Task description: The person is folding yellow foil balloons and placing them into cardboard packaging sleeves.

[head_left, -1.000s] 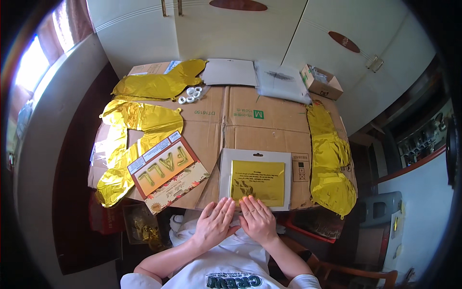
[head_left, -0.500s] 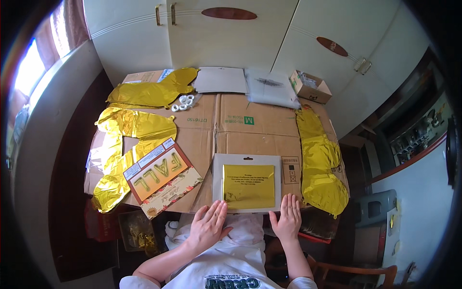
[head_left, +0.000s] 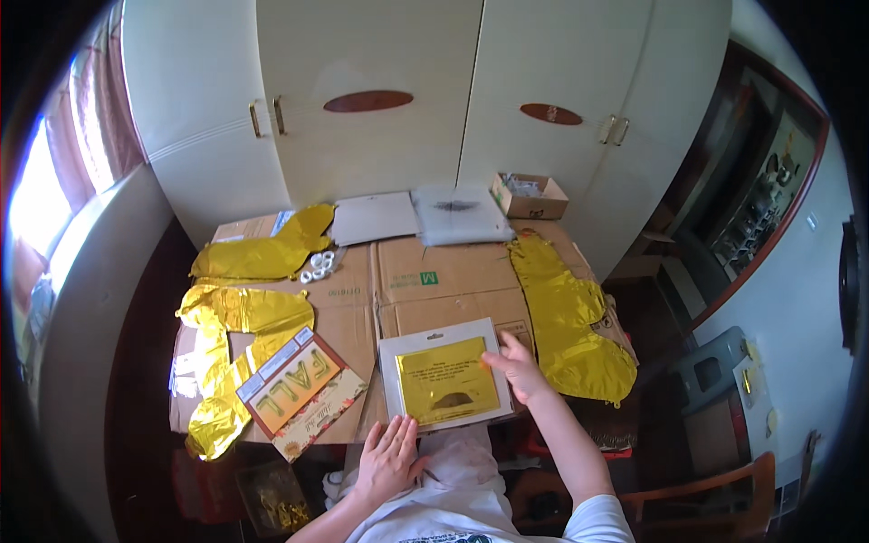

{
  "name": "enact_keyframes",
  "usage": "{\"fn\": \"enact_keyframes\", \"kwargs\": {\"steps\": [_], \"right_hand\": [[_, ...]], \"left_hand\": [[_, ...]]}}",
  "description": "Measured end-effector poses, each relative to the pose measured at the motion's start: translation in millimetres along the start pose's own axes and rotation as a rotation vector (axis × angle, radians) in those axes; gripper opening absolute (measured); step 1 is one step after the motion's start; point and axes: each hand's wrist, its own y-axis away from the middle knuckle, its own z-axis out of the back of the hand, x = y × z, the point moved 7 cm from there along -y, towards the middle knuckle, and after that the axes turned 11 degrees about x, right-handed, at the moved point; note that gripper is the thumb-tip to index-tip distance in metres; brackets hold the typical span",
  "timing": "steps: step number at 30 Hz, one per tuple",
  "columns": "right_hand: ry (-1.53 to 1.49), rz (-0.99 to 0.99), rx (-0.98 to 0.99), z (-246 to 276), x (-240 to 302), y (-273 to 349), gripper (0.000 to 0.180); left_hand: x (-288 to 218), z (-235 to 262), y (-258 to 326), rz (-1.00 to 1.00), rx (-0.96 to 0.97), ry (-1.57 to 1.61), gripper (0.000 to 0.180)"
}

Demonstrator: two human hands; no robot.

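Observation:
A flat package (head_left: 444,385) with a grey card backing and a gold foil piece behind a clear front lies in front of me at the table's near edge, turned slightly. My right hand (head_left: 520,369) grips its right edge, thumb on top and the fingers partly hidden beyond the edge. Flat, with its fingers stretched out together, my left hand (head_left: 389,457) rests by the package's near left corner. Left of the package is a printed card (head_left: 299,394) with gold balloon letters pictured on it, lying askew over a flat gold foil balloon (head_left: 214,348).
Another gold foil balloon (head_left: 570,321) lies along the right side of the cardboard-covered table (head_left: 344,312), and one (head_left: 262,249) at the far left beside white ribbon rolls (head_left: 317,266). Grey cards (head_left: 376,218), clear bags (head_left: 462,217) and a small box (head_left: 529,201) line the back.
My right hand has moved up and taken the package's right edge, and the package has turned a little counterclockwise. My left hand remains near its lower left corner. The view has tilted up.

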Motion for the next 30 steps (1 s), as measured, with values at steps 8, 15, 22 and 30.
{"fn": "enact_keyframes", "kwargs": {"steps": [8,15,22,30], "right_hand": [[0.014,0.084,-0.02,10.7,-13.7,-10.8,0.018],[-0.154,0.171,-0.013,-2.8,-9.0,2.0,0.017],[0.075,0.533,0.094,-36.9,56.4,29.1,0.035],[0.207,0.404,0.012,-17.9,29.2,16.6,0.06]], "left_hand": [[1.7,0.8,1.4,-0.063,-0.012,0.097,0.083],[72.4,30.4,-14.8,0.148,-0.498,1.022,0.083],[90.8,61.6,-72.4,-0.136,-0.312,1.43,0.037],[80.0,51.8,-91.7,-0.113,-0.199,1.561,0.047]]}}
